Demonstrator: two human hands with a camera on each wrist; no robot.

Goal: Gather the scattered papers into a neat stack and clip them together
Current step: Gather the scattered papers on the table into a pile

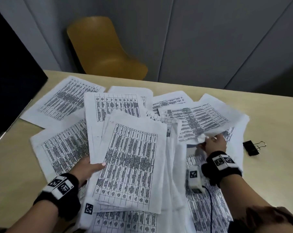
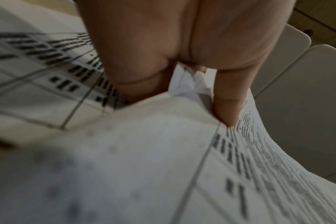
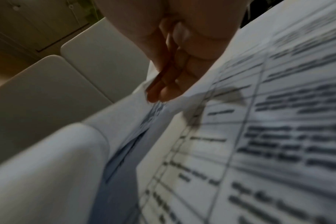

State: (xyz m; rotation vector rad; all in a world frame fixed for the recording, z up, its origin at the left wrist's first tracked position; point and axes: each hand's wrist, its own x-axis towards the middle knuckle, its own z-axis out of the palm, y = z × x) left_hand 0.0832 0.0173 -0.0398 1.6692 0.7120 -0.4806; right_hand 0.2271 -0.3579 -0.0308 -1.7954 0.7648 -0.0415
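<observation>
Printed table sheets lie scattered and overlapping across the beige table (image 1: 276, 118). My left hand (image 1: 90, 167) grips a loose bundle of sheets (image 1: 130, 165) by its left edge, thumb on top, lifted off the others; the left wrist view shows that hand (image 2: 182, 84) pinching the bundle (image 2: 144, 151). My right hand (image 1: 211, 143) pinches the near corner of one sheet (image 1: 197, 120) and holds it raised; the right wrist view shows its fingers (image 3: 163, 87) on the paper (image 3: 259, 136). A black binder clip (image 1: 252, 147) with wire handles lies on the table right of the papers, untouched.
A yellow chair (image 1: 105, 49) stands behind the table's far edge. A dark panel (image 1: 13, 84) fills the left side. Grey wall panels run behind. Bare tabletop shows at the right and near left.
</observation>
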